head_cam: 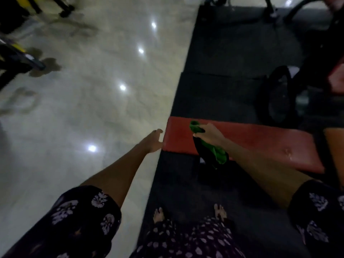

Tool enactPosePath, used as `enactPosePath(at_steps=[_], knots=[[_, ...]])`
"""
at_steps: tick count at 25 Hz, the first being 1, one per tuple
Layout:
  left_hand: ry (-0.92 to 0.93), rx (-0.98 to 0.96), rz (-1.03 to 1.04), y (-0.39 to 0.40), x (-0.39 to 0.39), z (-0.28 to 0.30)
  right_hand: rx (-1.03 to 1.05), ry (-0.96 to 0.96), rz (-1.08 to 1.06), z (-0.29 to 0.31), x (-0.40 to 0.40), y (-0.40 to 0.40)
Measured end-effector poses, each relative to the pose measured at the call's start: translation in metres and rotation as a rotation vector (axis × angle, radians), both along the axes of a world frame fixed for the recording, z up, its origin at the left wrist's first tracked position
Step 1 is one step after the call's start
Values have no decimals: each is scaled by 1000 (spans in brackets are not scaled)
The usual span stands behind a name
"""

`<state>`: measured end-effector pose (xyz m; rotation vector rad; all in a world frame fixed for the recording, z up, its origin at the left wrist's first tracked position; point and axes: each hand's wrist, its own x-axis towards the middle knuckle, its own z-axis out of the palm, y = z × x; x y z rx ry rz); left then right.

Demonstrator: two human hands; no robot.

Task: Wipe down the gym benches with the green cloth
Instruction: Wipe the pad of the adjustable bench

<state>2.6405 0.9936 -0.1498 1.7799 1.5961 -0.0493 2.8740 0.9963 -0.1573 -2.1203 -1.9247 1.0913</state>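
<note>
A red padded gym bench lies across the black rubber mat, running from centre to right. My right hand grips the green cloth above the bench's left part; the cloth sticks out above my fist and hangs down below it over the bench's near edge. My left hand reaches out with fingers relaxed, just at the bench's left end; whether it touches the pad is unclear.
Glossy pale tile floor fills the left; the black mat starts at a diagonal edge. Dark machine frames and a black bag stand behind the bench, an orange pad at far right. Yellow-black equipment sits far left. My bare feet are on the mat.
</note>
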Motion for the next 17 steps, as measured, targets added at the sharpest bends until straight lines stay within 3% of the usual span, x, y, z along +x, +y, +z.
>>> enactPosePath(at_steps=[6,12,15,17], knots=[[15,-111,-171,28,-41,-43,-126,-16,-152,-30,-42,-25],[-45,-154,-192,47,-47,-123,-181,-110,-93,-82,-65,9],[-129,-65,-91,67,-40,-178,-123,-159,-116,-124,-73,50],[-234,-6,116,88,-30,-220,-81,-234,-176,-166,-82,81]])
